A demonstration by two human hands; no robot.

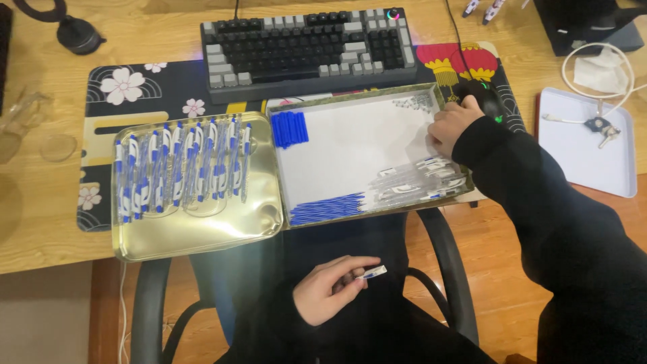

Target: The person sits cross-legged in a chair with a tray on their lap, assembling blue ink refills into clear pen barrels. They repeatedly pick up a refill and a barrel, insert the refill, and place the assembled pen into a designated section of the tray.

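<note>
Clear-barrelled pen (369, 274) sits pinched in the left hand (328, 288) over the lap at six o'clock; the right hand (450, 127) rests curled, holding nothing, inside the white tray (350, 145) at two o'clock.

A clear pen barrel (373, 273) with blue print lies pinched in the left hand (328, 291), off the bench, below its front edge. More clear barrels (421, 180) lie heaped in the white tray (350, 145)'s front right corner, under the right hand (453, 126).

Warm, even indoor light, fairly bright on the desk (40, 222). Glare patches on the gold metal tray (202, 232); dark clothing below loses detail. Slight softness throughout, mild edge distortion.
</note>
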